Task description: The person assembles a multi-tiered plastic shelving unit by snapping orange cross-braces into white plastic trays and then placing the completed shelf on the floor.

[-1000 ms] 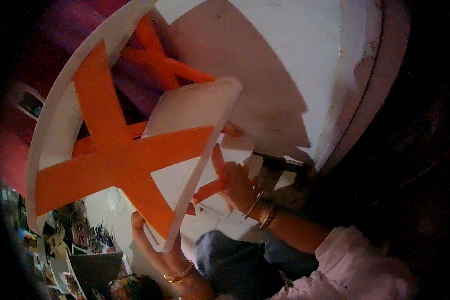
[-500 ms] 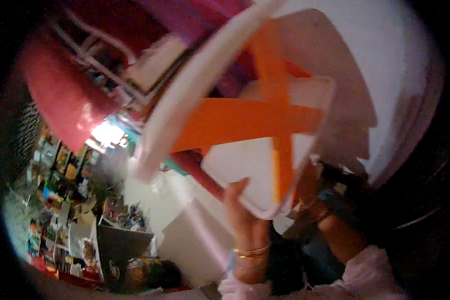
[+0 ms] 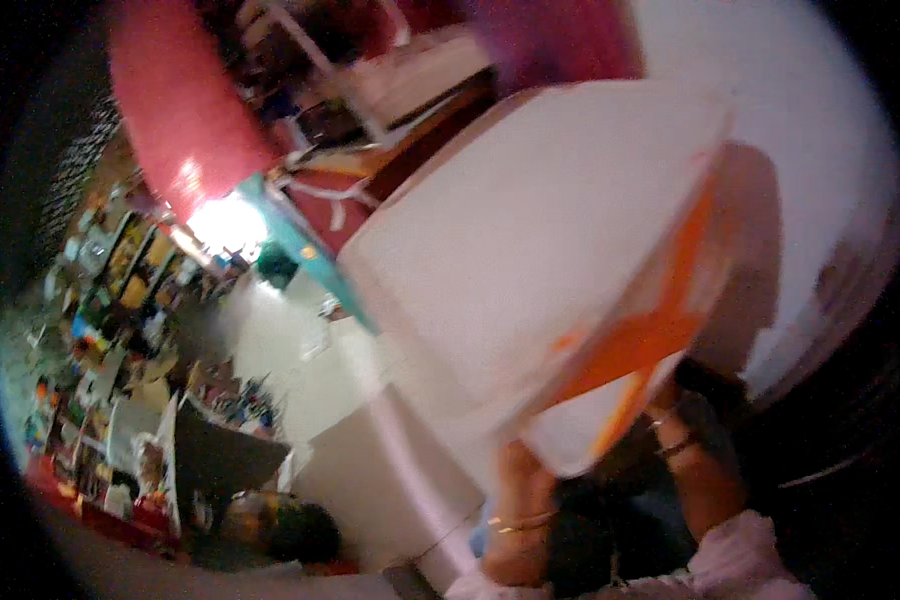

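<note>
Both of my hands hold up a white and orange stool-like piece with a broad white panel (image 3: 530,230), tilted towards the right. Orange crossing strips (image 3: 650,345) show along its lower right side, between the broad panel and a smaller white panel (image 3: 575,425). My left hand (image 3: 525,475), with gold bangles at the wrist, is closed on the lower edge; its fingertips are partly hidden. At the lower right side, my right hand (image 3: 663,408) grips the piece, with its fingers mostly behind it. Motion blurs the picture.
A bright lamp (image 3: 228,228) glows at the left beside red cloth (image 3: 170,100). Many small goods (image 3: 130,340) crowd the left floor and shelves. A grey board (image 3: 390,480) lies below the panel. White wall or cloth (image 3: 800,150) stands at the right, and a metal frame (image 3: 320,60) behind.
The piece has turned, so its broad white face now shows and the orange cross is mostly hidden. My left hand has moved slightly lower and right; the view has shifted.
</note>
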Action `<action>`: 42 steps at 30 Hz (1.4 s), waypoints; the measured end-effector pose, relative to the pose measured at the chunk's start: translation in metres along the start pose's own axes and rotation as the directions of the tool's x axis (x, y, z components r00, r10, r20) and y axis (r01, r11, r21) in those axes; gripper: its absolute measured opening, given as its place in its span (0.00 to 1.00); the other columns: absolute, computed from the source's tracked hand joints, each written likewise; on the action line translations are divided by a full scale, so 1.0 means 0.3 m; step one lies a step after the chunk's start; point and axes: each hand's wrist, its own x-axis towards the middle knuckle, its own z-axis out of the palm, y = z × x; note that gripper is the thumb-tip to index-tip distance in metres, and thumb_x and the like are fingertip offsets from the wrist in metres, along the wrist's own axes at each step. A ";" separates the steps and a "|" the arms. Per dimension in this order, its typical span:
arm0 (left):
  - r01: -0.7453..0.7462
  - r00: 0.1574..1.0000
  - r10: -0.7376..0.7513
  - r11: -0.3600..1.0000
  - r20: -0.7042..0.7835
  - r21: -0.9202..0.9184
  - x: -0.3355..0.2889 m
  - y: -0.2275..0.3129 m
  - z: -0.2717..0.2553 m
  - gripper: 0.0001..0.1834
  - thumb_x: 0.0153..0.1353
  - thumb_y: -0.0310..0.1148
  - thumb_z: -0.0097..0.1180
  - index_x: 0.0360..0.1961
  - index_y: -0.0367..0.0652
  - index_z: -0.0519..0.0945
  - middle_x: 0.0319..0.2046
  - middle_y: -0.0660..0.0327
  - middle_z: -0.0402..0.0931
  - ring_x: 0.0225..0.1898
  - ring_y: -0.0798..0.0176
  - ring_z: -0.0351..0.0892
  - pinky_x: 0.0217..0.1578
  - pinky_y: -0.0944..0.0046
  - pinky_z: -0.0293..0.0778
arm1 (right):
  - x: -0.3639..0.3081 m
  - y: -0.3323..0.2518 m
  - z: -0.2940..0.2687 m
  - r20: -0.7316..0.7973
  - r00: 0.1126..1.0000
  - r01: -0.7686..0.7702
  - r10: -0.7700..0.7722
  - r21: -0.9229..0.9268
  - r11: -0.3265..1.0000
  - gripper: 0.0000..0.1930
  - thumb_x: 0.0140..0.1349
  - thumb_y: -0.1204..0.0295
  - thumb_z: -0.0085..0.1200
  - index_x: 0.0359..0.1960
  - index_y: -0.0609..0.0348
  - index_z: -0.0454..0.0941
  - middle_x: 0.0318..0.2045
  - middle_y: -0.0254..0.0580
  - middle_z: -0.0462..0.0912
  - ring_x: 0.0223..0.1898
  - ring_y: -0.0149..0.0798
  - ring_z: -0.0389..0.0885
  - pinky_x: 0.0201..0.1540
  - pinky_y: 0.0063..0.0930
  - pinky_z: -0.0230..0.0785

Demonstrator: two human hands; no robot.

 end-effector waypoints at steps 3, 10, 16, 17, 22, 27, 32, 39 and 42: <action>-0.090 0.996 0.087 0.989 0.027 0.115 -0.036 0.057 -0.088 0.20 0.45 0.28 0.52 0.43 0.35 0.72 0.36 0.55 0.73 0.39 0.54 0.73 0.46 0.56 0.70 | -0.018 0.069 0.061 0.115 0.993 0.048 -0.026 -0.192 0.980 0.29 0.48 0.64 0.63 0.50 0.59 0.64 0.45 0.46 0.68 0.48 0.46 0.66 0.49 0.37 0.62; -0.107 0.992 0.124 0.940 -0.033 0.324 0.031 -0.016 -0.430 0.21 0.46 0.28 0.53 0.44 0.34 0.72 0.38 0.53 0.72 0.42 0.52 0.72 0.48 0.55 0.68 | -0.094 -0.147 -0.008 0.366 0.903 0.408 -0.224 -0.571 0.712 0.39 0.43 0.60 0.67 0.54 0.63 0.59 0.51 0.55 0.63 0.55 0.54 0.62 0.57 0.43 0.57; -0.008 0.986 0.082 0.888 -0.142 0.459 0.078 -0.116 -0.714 0.21 0.47 0.28 0.53 0.45 0.34 0.72 0.41 0.51 0.72 0.45 0.51 0.71 0.50 0.54 0.67 | -0.140 -0.151 0.015 0.299 0.937 0.348 -0.178 -0.802 0.485 0.36 0.44 0.63 0.64 0.51 0.70 0.58 0.48 0.60 0.64 0.54 0.58 0.60 0.59 0.48 0.52; 0.001 0.985 0.081 0.882 -0.153 0.471 0.087 -0.131 -0.755 0.21 0.47 0.28 0.53 0.45 0.34 0.72 0.41 0.51 0.72 0.45 0.51 0.71 0.50 0.54 0.67 | -0.138 -0.155 0.028 0.277 0.949 0.315 -0.152 -0.798 0.514 0.34 0.44 0.64 0.63 0.49 0.70 0.59 0.47 0.61 0.64 0.53 0.58 0.60 0.59 0.48 0.52; 0.060 0.977 0.063 0.840 -0.206 0.539 0.137 -0.173 -0.912 0.22 0.47 0.28 0.54 0.46 0.34 0.71 0.43 0.50 0.72 0.47 0.50 0.70 0.52 0.53 0.65 | -0.116 -0.123 0.055 0.259 0.923 0.365 -0.283 -0.821 0.439 0.27 0.43 0.68 0.61 0.43 0.69 0.63 0.41 0.60 0.66 0.47 0.60 0.64 0.54 0.49 0.57; 0.087 0.971 0.065 0.802 -0.231 0.591 0.166 -0.195 -0.984 0.23 0.48 0.28 0.54 0.47 0.34 0.71 0.45 0.48 0.72 0.49 0.49 0.70 0.53 0.53 0.64 | -0.090 -0.076 0.059 0.218 0.912 0.385 -0.346 -0.746 0.544 0.22 0.43 0.72 0.60 0.38 0.66 0.65 0.35 0.57 0.68 0.41 0.59 0.66 0.45 0.48 0.60; 0.096 0.970 0.082 0.733 -0.228 0.673 0.180 -0.218 -1.003 0.23 0.48 0.28 0.54 0.48 0.34 0.71 0.46 0.47 0.72 0.51 0.48 0.69 0.55 0.52 0.63 | -0.087 -0.056 0.071 0.151 0.932 0.332 -0.330 -0.722 0.607 0.22 0.39 0.72 0.63 0.35 0.63 0.65 0.33 0.54 0.68 0.39 0.58 0.66 0.42 0.47 0.59; -0.476 0.837 0.312 0.008 0.450 0.880 -0.082 -0.026 -0.754 0.24 0.49 0.28 0.55 0.50 0.33 0.71 0.49 0.45 0.71 0.54 0.46 0.69 0.57 0.51 0.61 | -0.076 -0.034 0.057 0.139 0.921 0.367 -0.365 -0.625 0.689 0.20 0.38 0.73 0.61 0.32 0.62 0.65 0.32 0.53 0.68 0.38 0.57 0.66 0.40 0.45 0.57; -0.627 0.772 0.081 -0.065 0.630 0.777 0.003 -0.087 -0.361 0.35 0.46 0.32 0.61 0.57 0.35 0.64 0.59 0.44 0.59 0.61 0.41 0.57 0.61 0.51 0.54 | -0.065 -0.020 0.066 0.127 0.927 0.356 -0.354 -0.601 0.716 0.20 0.38 0.73 0.61 0.32 0.62 0.65 0.32 0.53 0.68 0.38 0.57 0.65 0.41 0.45 0.57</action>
